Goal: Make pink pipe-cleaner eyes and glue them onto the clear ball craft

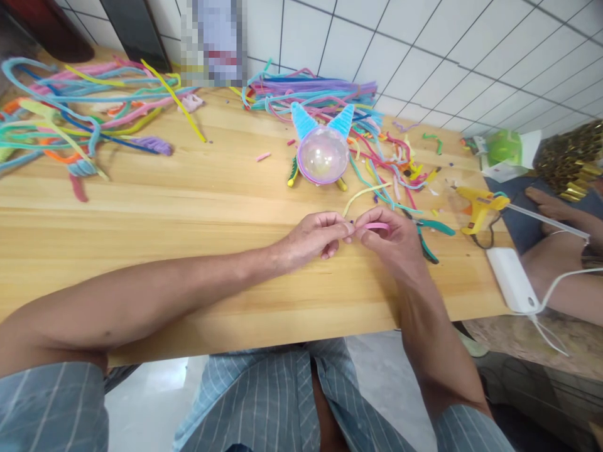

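A short pink pipe cleaner (377,226) is curved inside my right hand (393,242), whose thumb and fingers are closed on it. My left hand (325,233) meets it at the fingertips and pinches its near end; the tip is hidden between the fingers. A pale yellow pipe cleaner (360,196) lies just beyond both hands. Farther back stands a clear plastic ball (323,156) with a purple rim, two blue fuzzy pointed ears (304,120) and yellow-tipped feet. Beside my right hand, pliers (436,226) with teal handles lie spread on the wooden table (211,207).
A yellow glue gun (483,204) and a white box with cables (513,282) are at the right edge. Another person's arm (565,213) shows there. Bundled pipe cleaners (320,91) lie along the tiled wall; more loose ones (127,119) spread at left.
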A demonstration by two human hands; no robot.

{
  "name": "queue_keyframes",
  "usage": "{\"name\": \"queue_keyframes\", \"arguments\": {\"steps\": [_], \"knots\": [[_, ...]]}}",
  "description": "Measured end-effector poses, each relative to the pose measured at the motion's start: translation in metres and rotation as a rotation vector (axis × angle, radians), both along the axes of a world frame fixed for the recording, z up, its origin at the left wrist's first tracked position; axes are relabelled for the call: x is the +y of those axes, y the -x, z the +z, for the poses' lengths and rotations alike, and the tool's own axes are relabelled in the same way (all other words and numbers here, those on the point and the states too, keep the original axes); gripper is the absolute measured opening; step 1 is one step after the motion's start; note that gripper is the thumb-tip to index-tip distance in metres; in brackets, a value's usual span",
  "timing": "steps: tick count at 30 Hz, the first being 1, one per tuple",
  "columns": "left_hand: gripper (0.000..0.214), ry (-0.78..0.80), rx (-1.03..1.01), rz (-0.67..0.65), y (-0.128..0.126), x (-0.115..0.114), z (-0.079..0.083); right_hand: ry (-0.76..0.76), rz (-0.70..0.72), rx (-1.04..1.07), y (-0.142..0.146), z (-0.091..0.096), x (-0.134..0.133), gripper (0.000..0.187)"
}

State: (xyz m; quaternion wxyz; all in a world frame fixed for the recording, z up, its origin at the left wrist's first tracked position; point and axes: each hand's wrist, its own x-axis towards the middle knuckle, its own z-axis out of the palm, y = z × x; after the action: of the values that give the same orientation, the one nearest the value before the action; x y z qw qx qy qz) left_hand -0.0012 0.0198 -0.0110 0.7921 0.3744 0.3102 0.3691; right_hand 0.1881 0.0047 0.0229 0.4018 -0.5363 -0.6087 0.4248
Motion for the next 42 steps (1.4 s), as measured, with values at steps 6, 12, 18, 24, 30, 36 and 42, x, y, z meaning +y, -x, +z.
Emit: {"name": "queue_keyframes", "arguments": {"steps": [6,12,18,24,30,36,42], "knots": [[0.009,0.007,-0.018,-0.040,0.000,0.002,-0.001,-0.001,0.052,-0.060,-0.006,0.003,0.001,0.008],[0.014,-0.205,0.128,0.015,0.005,-0.004,0.001,-0.018,0.036,-0.060,-0.005,0.007,0.001,0.013],[0.032,-0.286,0.130,0.042,0.006,-0.006,0.002,-0.018,-0.059,-0.036,-0.003,0.006,0.000,0.010],[0.031,-0.338,0.137,0.078,0.006,-0.007,0.003,-0.046,-0.050,-0.011,-0.002,0.005,-0.001,0.012],[0.034,-0.367,0.132,0.114,0.005,-0.009,-0.002,-0.088,-0.070,-0.015,-0.002,0.004,-0.003,0.017],[0.032,-0.421,0.076,0.124,0.005,-0.008,-0.003,-0.096,-0.058,-0.008,-0.003,0.002,-0.004,0.013],[0.025,-0.440,0.153,0.126,0.006,-0.008,-0.002,-0.110,-0.055,-0.060,-0.004,0.002,-0.005,0.010]]}}
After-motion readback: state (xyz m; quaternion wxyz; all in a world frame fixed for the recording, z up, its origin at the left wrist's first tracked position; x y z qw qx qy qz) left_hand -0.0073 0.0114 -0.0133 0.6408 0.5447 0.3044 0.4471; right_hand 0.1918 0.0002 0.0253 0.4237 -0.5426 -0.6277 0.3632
